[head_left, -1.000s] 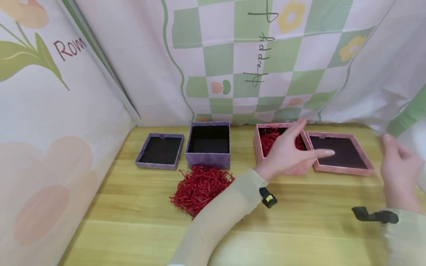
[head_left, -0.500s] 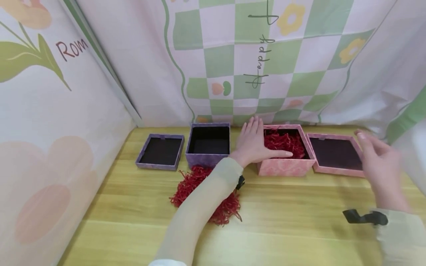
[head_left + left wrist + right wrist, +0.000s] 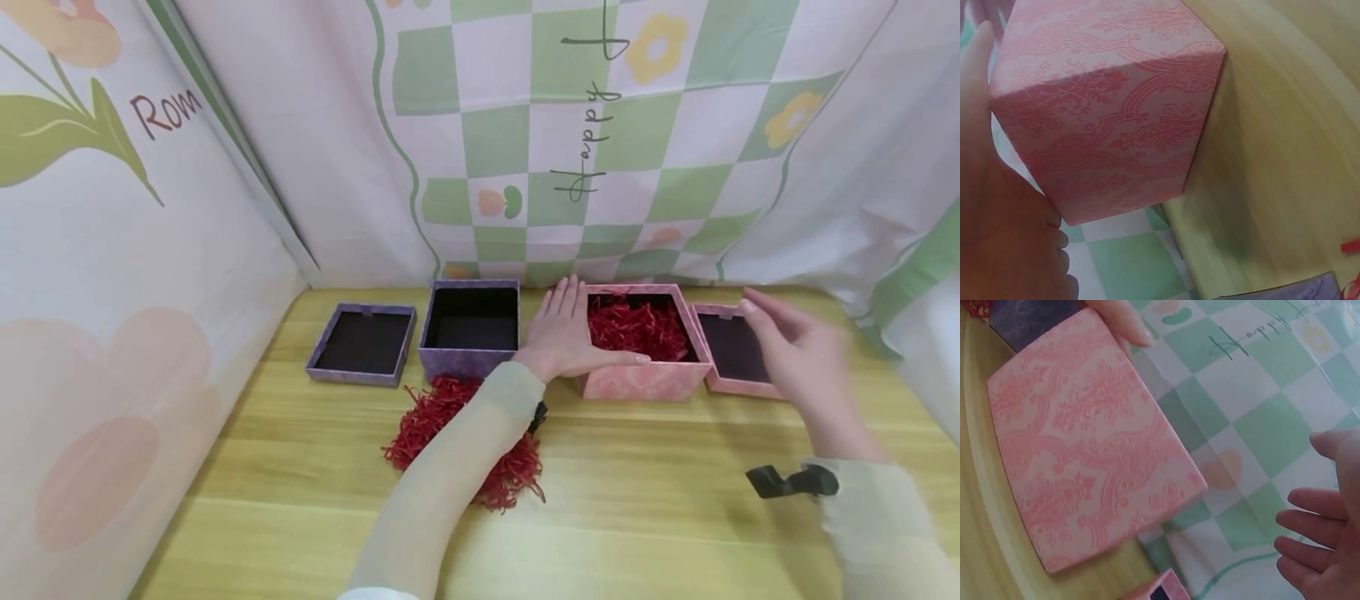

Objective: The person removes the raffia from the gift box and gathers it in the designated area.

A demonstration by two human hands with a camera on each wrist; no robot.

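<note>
Left hand (image 3: 558,336): straight-fingered, nearer; touches the pink box (image 3: 647,382) at nine o'clock;
Right hand (image 3: 806,350): loose-fingered, empty; apart, off the pink box's three o'clock;
Between our hands: pink box, no clear long axis

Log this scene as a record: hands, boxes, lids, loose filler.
Left hand: straight-fingered, at left side of pink box
Right hand: holding nothing, near pink lid
Pink box: open, red shreds inside
Pink lid: right of pink box, inside up
Purple box: open, nothing visible inside
Purple lid: left of purple box, inside up
Loose red pile: in front of purple box
</note>
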